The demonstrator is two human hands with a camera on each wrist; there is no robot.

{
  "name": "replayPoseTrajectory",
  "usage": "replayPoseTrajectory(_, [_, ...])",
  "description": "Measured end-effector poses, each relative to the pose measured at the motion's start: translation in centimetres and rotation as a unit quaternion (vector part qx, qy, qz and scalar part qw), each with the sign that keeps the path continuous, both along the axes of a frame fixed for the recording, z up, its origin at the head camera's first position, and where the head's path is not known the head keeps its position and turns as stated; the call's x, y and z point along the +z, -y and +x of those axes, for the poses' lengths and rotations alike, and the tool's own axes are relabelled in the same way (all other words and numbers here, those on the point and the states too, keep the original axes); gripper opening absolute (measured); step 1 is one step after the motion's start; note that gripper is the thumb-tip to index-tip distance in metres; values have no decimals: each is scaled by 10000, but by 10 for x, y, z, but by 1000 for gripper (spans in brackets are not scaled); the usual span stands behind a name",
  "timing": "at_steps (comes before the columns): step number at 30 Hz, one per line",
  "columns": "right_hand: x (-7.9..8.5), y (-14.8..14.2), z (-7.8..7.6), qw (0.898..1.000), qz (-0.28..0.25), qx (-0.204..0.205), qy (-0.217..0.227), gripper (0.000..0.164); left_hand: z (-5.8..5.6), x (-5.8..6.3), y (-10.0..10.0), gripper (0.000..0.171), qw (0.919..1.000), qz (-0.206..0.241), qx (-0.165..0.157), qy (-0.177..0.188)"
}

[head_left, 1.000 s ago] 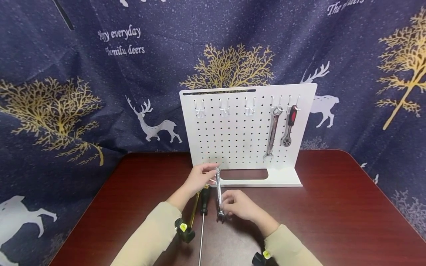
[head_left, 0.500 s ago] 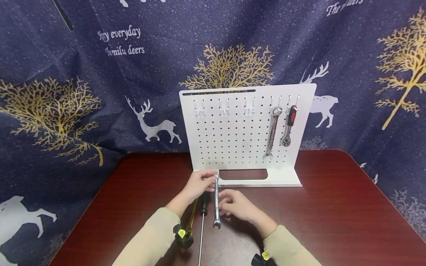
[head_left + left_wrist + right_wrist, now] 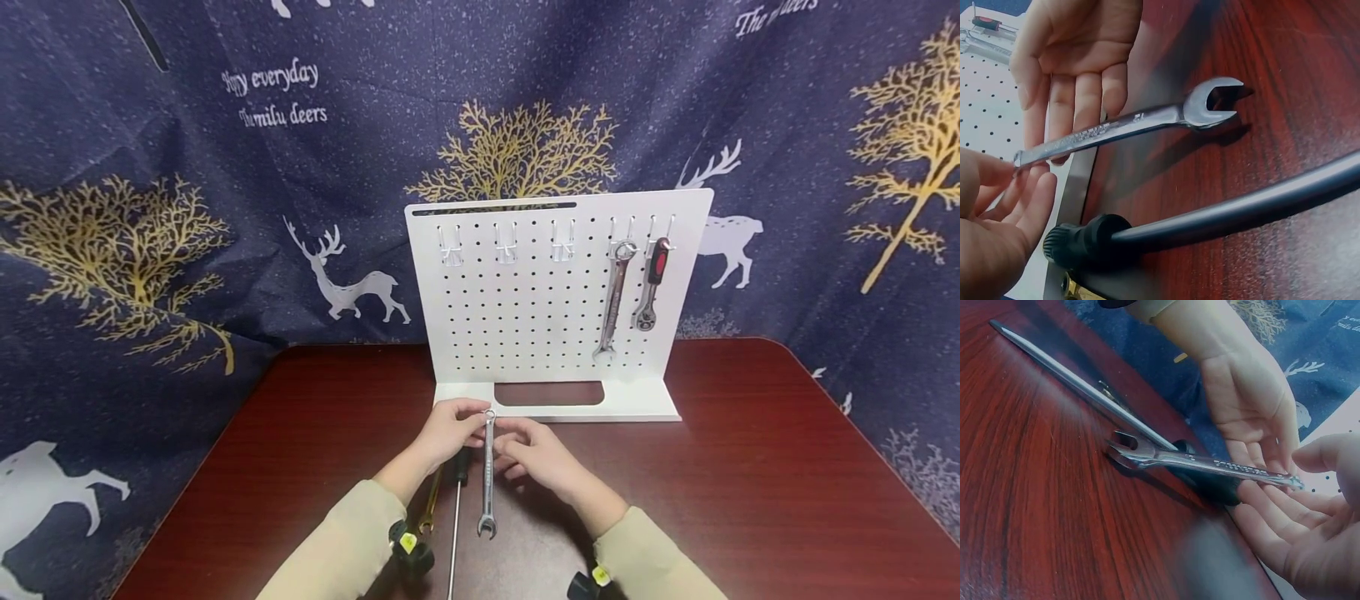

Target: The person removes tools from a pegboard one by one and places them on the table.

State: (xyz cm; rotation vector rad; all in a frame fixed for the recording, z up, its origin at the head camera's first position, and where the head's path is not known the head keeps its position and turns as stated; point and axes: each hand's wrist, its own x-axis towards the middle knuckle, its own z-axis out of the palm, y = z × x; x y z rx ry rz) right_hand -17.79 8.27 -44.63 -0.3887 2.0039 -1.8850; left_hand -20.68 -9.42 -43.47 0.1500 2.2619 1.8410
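A chrome combination wrench [image 3: 488,479] slants above the table, its ring end up by the pegboard base and its open jaw toward the near side. My left hand [image 3: 448,435] pinches the ring end between thumb and fingers. Close on the other side is my right hand [image 3: 543,457], its fingers loosely extended. In the right wrist view, the right hand's fingers [image 3: 1272,519] lie under the wrench's upper shank, with the thumb apart from it. A long screwdriver [image 3: 1210,215] with a black handle [image 3: 1088,240] lies on the table below the left hand.
A white pegboard [image 3: 517,317] stands at the back. A larger wrench [image 3: 613,300] and a ratchet [image 3: 651,283] hang on its right hooks; several other hooks [image 3: 506,248] hold nothing. A gold-coloured wrench [image 3: 431,504] lies left of the screwdriver, partly hidden by the left arm.
My left hand has drawn the wrench toward the near side, away from the pegboard. The right hand's fingers have shifted from the wrench's lower end to near its ring end.
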Motion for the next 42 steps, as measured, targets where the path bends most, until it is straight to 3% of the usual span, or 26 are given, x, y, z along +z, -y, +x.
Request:
replayPoseTrajectory(15, [-1, 1, -1, 9985, -290, -20, 472, 51, 23, 9, -5, 40, 9975, -311, 460, 436])
replayPoseTrajectory(26, [-8, 1, -2, 9971, -384, 46, 657, 48, 35, 4, -6, 45, 9985, -345, 210, 371])
replayPoseTrajectory(36, [-11, 3, -1, 9957, -398, -11, 832, 45, 47, 3, -12, 46, 9939, -1095, 83, 92])
replayPoseTrajectory(42, [-11, 4, 0, 9954, -444, 6, 855, 45, 49, 2, -14, 49, 9919, -1267, 26, 90])
